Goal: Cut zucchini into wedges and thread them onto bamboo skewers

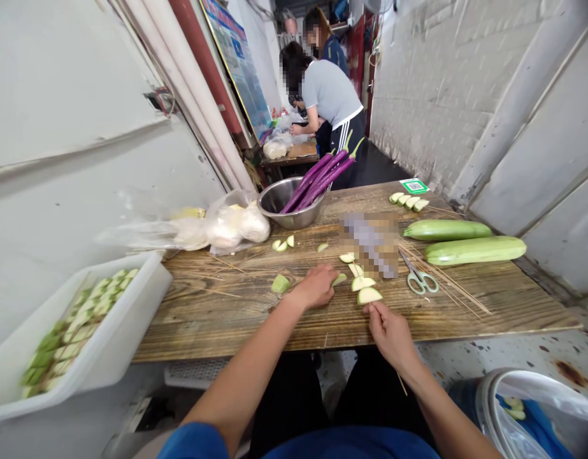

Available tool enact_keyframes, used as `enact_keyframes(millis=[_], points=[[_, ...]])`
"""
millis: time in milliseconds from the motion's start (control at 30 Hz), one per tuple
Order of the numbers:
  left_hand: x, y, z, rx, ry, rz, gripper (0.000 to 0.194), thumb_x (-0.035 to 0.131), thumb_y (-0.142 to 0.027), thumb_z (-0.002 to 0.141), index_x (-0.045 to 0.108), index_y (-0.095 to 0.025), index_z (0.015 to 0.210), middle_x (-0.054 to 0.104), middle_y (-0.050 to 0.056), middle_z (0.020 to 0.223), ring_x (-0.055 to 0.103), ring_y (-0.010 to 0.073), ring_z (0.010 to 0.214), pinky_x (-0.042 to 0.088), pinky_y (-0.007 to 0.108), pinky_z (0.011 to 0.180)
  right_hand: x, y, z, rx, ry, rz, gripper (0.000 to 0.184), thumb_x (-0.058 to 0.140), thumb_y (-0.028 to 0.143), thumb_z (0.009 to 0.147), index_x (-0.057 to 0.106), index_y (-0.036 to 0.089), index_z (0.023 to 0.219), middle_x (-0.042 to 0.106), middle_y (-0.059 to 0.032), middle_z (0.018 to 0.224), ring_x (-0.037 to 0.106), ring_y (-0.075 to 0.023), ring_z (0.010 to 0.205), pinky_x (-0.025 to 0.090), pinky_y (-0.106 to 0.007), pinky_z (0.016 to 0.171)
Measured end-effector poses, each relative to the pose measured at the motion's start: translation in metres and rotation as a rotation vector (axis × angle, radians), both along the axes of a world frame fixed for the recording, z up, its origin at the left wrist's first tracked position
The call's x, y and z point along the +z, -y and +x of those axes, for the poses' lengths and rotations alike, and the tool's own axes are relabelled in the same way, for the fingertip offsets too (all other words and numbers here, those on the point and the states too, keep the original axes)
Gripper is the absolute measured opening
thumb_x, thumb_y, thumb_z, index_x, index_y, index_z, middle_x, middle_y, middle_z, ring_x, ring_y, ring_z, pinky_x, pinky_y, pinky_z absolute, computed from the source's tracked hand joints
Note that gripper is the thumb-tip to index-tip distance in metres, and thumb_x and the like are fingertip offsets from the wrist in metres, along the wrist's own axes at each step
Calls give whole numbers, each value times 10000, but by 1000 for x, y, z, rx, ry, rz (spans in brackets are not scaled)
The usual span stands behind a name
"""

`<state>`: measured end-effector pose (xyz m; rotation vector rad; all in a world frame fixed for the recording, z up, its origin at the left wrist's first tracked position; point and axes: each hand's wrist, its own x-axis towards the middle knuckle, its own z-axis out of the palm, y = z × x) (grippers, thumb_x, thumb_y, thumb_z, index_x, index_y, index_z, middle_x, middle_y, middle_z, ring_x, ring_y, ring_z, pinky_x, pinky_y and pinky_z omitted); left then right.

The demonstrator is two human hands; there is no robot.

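My right hand (pixel 389 328) is closed around a thin bamboo skewer, whose bare end (pixel 402 384) sticks out below the palm. Several half-round zucchini slices (pixel 369 296) sit in a row just beyond its fingertips, the nearest touching them. How far the skewer runs through each slice cannot be made out. A little to the left, my left hand (pixel 317 287) has its fingers closed on one zucchini slice (pixel 339 280), low over the wooden table (pixel 217 325). A green zucchini end piece (pixel 280 284) lies left of that hand.
Two whole zucchinis (pixel 475 250), scissors (pixel 422 280) and loose skewers (pixel 458 290) lie at right. Behind stand a metal bowl (pixel 286 220) of eggplants (pixel 317 182) and plastic bags (pixel 231 226). A white bin (pixel 150 280) of filled skewers is left, a lined bucket (pixel 494 408) lower right. People (pixel 332 92) work beyond.
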<state>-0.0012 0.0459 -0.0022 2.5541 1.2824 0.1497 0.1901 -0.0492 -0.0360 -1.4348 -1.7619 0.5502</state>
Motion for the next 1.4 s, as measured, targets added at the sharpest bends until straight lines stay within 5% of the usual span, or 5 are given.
enact_keyframes(millis=[333, 667, 867, 1067, 1400], points=[[-4, 5, 8, 196, 105, 34, 223, 498, -297, 805, 603, -220, 986, 535, 64, 1219, 432, 245, 1157, 71, 537, 1033, 3, 0, 0, -3, -36, -33, 316, 318, 334, 876, 576, 175, 786, 654, -57, 689, 589, -164, 561, 405, -234, 540], [-2, 11, 12, 346, 584, -5, 163, 469, -297, 830, 589, -204, 890, 640, 47, 911, 575, 188, 885, 392, 344, 864, 4, 3, 1, -1, -83, -48, 343, 318, 370, 894, 581, 173, 795, 591, -24, 555, 557, -156, 505, 387, -219, 485], [2, 19, 11, 701, 1384, -320, 247, 596, -352, 745, 560, -158, 894, 615, 21, 768, 544, 84, 551, 446, 221, 578, -4, 10, -4, 16, -23, 38, 330, 324, 346, 908, 597, 171, 850, 607, -26, 620, 544, -135, 519, 398, -216, 540], [14, 30, -6, 754, 1835, -727, 107, 645, -135, 703, 594, -97, 790, 588, 23, 695, 459, 27, 506, 376, 127, 450, 1, 20, -22, 154, -5, 33, 292, 317, 298, 920, 552, 178, 795, 520, 7, 572, 480, -117, 488, 345, -209, 515], [13, 39, -24, 1128, 1970, -977, 45, 554, -127, 786, 576, -100, 814, 651, 100, 815, 640, 167, 754, 544, 364, 719, 14, 33, -45, 283, 74, -10, 299, 297, 237, 911, 564, 178, 789, 597, -27, 648, 548, -135, 543, 377, -211, 564]])
